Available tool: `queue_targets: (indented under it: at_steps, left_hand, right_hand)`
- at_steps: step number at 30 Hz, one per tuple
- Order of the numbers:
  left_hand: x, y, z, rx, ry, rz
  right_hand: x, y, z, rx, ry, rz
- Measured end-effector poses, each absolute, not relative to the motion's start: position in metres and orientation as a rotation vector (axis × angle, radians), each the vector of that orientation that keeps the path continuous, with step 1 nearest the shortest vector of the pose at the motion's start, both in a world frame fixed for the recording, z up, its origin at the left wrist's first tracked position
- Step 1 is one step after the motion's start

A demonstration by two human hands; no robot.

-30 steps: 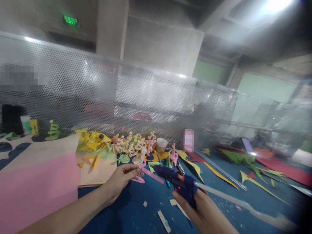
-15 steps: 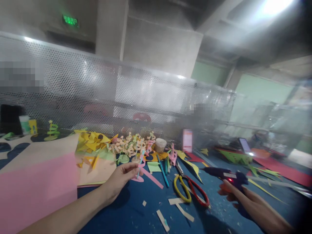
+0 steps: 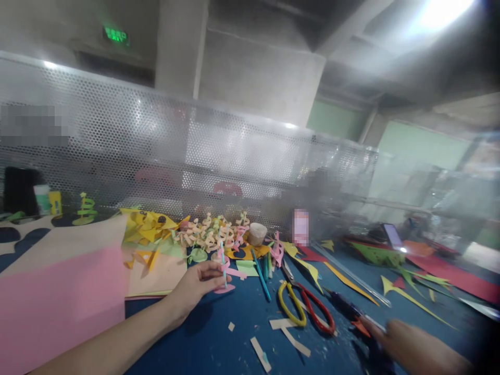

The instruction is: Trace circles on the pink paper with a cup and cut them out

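My left hand (image 3: 197, 285) pinches a small paper craft (image 3: 225, 271), a pink spiral strip on a teal stick with a pink round base, held just above the blue table (image 3: 219, 349). My right hand (image 3: 410, 350) is low at the right, smeared by motion, beside a dark blue glue gun (image 3: 351, 311) that lies down at the table surface. Whether the fingers still grip the gun I cannot make out. Scissors with a yellow and a red handle (image 3: 304, 307) lie between the two hands.
Large pink and beige paper sheets (image 3: 58, 281) cover the left. Several finished paper spirals (image 3: 207, 234) and yellow scraps (image 3: 146, 224) stand at the back before a perforated metal screen (image 3: 156, 146). Paper offcuts (image 3: 289, 338) litter the table; coloured scraps and a long clear ruler (image 3: 351, 278) lie to the right.
My right hand carried the glue gun from the centre out to the right and down to the table, uncovering the scissors. My left hand kept hold of the pink craft, tilting it slightly.
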State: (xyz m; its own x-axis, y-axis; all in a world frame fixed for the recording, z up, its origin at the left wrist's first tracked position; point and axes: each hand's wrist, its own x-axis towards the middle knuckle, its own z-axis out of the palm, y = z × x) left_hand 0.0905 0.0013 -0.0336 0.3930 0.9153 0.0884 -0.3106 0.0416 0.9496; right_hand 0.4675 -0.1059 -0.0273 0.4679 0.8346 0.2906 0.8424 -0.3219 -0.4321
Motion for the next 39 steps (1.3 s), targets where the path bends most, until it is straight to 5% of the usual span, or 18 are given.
queue_targets:
  at_steps: [2, 11, 15, 23, 31, 39]
  left_hand:
    - [0.090, 0.000, -0.032, 1.188, 0.676, 1.042]
    - [0.090, -0.003, -0.031, 1.320, 0.673, 1.003]
    - [0.092, -0.006, -0.030, 1.397, 0.672, 0.959]
    - [0.093, -0.005, -0.029, 1.647, 0.701, 0.871]
    - [0.096, -0.012, -0.028, 1.896, 0.729, 0.790]
    - [0.097, -0.016, -0.030, 1.958, 0.761, 0.821]
  right_hand:
    - [0.429, -0.104, -0.007, -2.331, -1.657, 0.002]
    - [0.308, -0.073, 0.006, -1.224, -2.595, -0.455]
    - [0.298, -0.069, 0.005, -0.824, -2.642, -0.790]
    - [0.260, -0.073, 0.027, -0.660, -2.636, -0.950]
    - [0.236, -0.063, 0.055, -1.462, -2.820, -0.079]
    - [0.248, -0.040, 0.066, -1.430, -2.754, 0.509]
